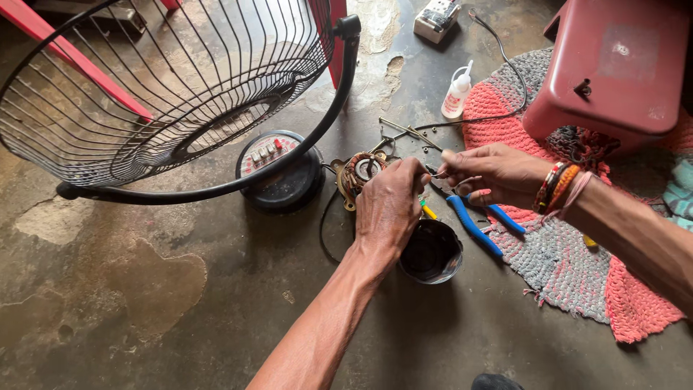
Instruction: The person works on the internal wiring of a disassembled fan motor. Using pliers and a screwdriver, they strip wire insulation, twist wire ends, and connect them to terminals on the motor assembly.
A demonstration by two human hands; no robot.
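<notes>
Head view, looking down at a stained, cracked concrete floor [144, 289]: nearest the camera, a small round black cup [431, 251] sits glossy and hollow just below the person's left hand [388, 206]. That hand reaches in from the bottom edge, wrist straight, knuckles up, fingers curled and pressed together on what seems to be a thin wire; the pinch itself is too small to make out. The right hand [491, 173], wrist ringed with orange and red thread bands, comes in from the right, thumb and fingers pinched toward the left hand's fingertips. Beneath it lie blue-handled pliers [473, 220], partly on a knotted pink-and-grey rag rug [570, 267]. Just beyond the left hand's knuckles rests the motor stator [359, 173], a ring of copper winding in a dull metal frame. Left of it stands a round black fan base [281, 173] with a row of buttons, and a black wire fan guard [180, 94] tilts above. Farther off stand a white squeeze bottle [456, 92] and a dark red plastic stool [613, 68].
</notes>
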